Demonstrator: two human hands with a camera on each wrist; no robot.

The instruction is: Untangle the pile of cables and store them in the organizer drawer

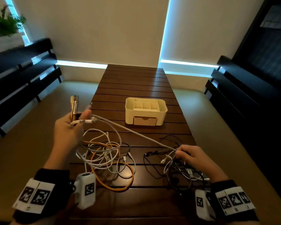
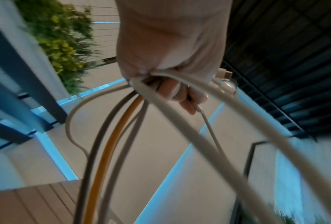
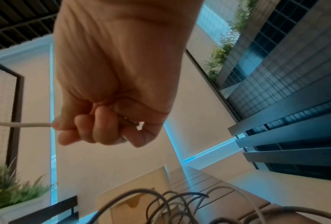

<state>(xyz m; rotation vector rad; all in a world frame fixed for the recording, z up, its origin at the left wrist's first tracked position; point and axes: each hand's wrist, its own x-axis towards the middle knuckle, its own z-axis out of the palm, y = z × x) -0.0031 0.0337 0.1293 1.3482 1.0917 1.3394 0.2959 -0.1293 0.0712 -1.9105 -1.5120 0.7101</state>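
No writing is readable anywhere. The left hand [image 1: 66,129] grips several cable ends; the right hand [image 1: 193,157] pinches a white cable [image 1: 136,132] stretched between them, beyond which stands the organizer [image 1: 145,112].

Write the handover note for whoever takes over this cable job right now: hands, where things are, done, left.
Left hand: raised, grips a bundle of cable ends, white and orange.
Right hand: low over the table, pinches the white cable stretched taut between both hands.
Tangled pile lies on the near table; a second clump of black and white cables sits under the right hand.
Organizer stands beyond, its drawer shut.
Done: nothing stored in the visible compartments.
Left: free each cable, open the drawer, store them.
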